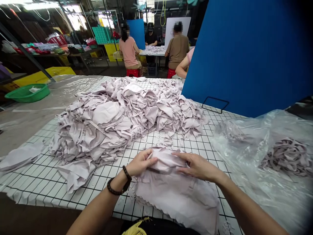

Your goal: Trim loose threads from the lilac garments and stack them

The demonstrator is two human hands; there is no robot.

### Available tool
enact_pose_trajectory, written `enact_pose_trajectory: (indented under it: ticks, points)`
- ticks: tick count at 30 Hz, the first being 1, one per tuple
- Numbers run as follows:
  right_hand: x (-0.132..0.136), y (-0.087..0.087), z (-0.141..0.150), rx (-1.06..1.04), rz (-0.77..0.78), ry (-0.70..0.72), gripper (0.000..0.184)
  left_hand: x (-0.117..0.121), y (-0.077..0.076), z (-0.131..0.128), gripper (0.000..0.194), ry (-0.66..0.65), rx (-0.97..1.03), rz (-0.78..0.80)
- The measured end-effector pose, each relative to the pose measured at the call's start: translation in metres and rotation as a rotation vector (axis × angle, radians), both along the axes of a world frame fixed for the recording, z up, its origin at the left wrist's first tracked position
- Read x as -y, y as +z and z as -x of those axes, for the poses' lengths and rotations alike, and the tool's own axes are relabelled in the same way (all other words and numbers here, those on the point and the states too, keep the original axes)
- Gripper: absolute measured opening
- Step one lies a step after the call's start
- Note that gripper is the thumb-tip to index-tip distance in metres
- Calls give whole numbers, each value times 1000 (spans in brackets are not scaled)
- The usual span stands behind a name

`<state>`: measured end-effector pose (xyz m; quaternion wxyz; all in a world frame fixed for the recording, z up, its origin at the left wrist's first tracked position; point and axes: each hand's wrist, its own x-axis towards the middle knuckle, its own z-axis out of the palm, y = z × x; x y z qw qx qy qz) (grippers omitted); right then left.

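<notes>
A pale lilac fabric piece (165,160) is raised between my two hands, folded or bunched. My left hand (142,162) grips its left edge, thumb on top and fingers behind. On the right side, the fingers of my right hand (195,165) close around the cloth, some of them slightly blurred. Right below lies a flat stack of similar fabric pieces (176,192), nearest my body, with a wavy left edge. Beyond my hands spreads a large loose heap of the same lilac fabric (107,114).
A checked cloth covers the table (97,189), with small scraps on it. At right, a clear plastic bag (239,153) holds fabric strips (288,155). A blue board (244,55) stands behind a wire stand (215,104). A green basin (28,93) sits left; several people work farther back.
</notes>
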<state>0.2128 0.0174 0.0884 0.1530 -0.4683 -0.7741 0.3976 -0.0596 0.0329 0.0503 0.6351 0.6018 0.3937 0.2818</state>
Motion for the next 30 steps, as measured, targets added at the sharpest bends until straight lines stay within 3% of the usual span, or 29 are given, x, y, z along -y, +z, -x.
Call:
enact_pose_trajectory:
  ticks: [2,4,7,10,12,15,19,22,25,28,30]
  points:
    - [-17,-5,4,-107,122,-35,29,-18,-5,6,33,55,149,126]
    - [-37,-12,8,-274,292,-88,26,-38,-11,9,37,123,183,168]
    - [-69,-28,11,-520,469,-218,30,-67,-18,6,43,280,25,61]
    - [-93,-46,12,-544,524,-310,29,-81,-23,0,44,413,-105,-107]
    - [-103,-56,15,-432,482,-360,27,-79,-25,-5,42,368,-218,-316]
    - [-108,-65,19,-292,382,-432,20,-70,-33,-10,36,150,-454,-603]
    - [-99,-60,24,-247,156,-512,25,-69,-46,-10,30,38,-603,-556]
    - [-84,-52,27,-154,18,-326,23,-75,-47,-9,25,32,-618,-535]
    - [-72,-52,33,-25,57,-170,28,-82,-41,-10,33,-7,-616,-524]
    - [-68,-54,37,25,80,-150,15,-89,-34,-13,42,-110,-672,-441]
    - [-68,-51,36,-13,97,-141,10,-95,-32,-14,39,-144,-718,-396]
